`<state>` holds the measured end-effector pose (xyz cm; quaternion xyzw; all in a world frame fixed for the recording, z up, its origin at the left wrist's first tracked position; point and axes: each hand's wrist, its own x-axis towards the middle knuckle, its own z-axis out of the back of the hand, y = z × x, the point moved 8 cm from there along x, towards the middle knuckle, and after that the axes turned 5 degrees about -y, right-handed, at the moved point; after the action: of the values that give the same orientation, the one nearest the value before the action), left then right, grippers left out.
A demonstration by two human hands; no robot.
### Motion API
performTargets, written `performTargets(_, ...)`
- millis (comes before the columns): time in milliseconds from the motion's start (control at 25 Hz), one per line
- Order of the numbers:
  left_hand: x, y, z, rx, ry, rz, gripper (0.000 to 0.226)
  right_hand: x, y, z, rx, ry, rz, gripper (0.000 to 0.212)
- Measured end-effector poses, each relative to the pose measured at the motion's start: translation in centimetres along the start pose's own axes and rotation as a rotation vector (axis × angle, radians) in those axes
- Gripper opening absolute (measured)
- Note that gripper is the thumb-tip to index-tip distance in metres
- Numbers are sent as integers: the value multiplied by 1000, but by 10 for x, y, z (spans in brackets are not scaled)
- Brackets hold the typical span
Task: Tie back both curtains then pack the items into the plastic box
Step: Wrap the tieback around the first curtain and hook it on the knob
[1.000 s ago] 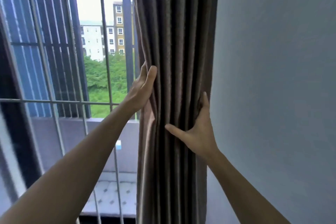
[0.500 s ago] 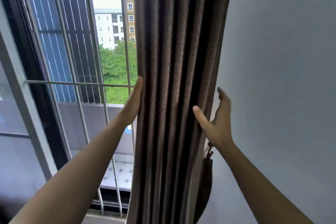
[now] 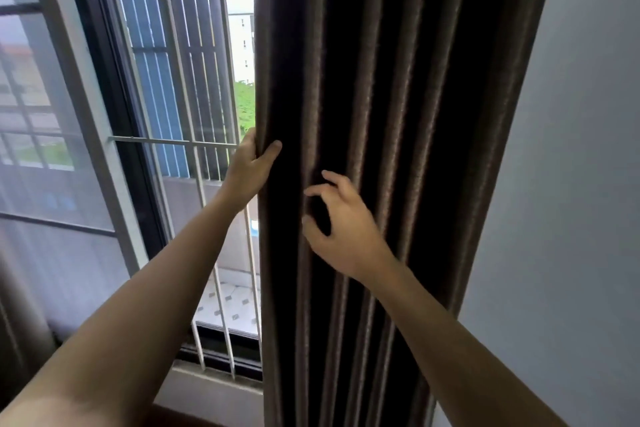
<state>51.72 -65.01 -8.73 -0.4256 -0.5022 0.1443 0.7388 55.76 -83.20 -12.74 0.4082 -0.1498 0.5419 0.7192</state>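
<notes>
The task looks to be in its first stage. The curtain (image 3: 398, 114) hangs loose in long vertical pleats down the centre of the frame, pushed close to the grey wall (image 3: 571, 184) on the right, with no tie-back around it. The other curtain, the plastic box and the items to pack are out of view (so tying and all the packing appear to be left).

The left hand (image 3: 247, 168) grips the curtain's left edge at mid-frame, thumb in front and the rest wrapped behind, beside the white window grille (image 3: 173, 142). The right hand (image 3: 346, 229) is lower and to the right, its fingers (image 3: 320, 189) curled and spread against a pleat. I cannot tell whether they actually pinch a fold.

The fabric is dark brown, heavy-looking and faintly shiny on the ridges.
</notes>
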Motion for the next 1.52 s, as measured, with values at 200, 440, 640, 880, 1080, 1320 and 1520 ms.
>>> performTargets(200, -1, 18, -5, 281, 213, 117, 33, -5, -23, -50, -48, 156, -214, 66)
performTargets(440, -35, 30, -71, 405, 417, 201, 29, -69, -67, -69, -79, 182, -294, 68)
performTargets(640, -59, 11, -127, 271, 636, 194, 31, -109, -91, -74, -68, 182, -331, 67)
performTargets(880, -73, 1, -144, 156, 680, 161, 26, -125, -99, -70, -66, 101, -301, 70)
performTargets(1080, -78, -7, -150, 89, 679, 120, 27, -126, -98, -78, -96, 59, -245, 71)
performTargets(1320, -73, -2, -154, 30, 711, 111, 23, -116, -97, -83, -114, 109, -229, 76)
performTargets(1520, -79, -7, -155, 105, 701, -2, 7, -113, -97, -89, -180, 191, -231, 86)
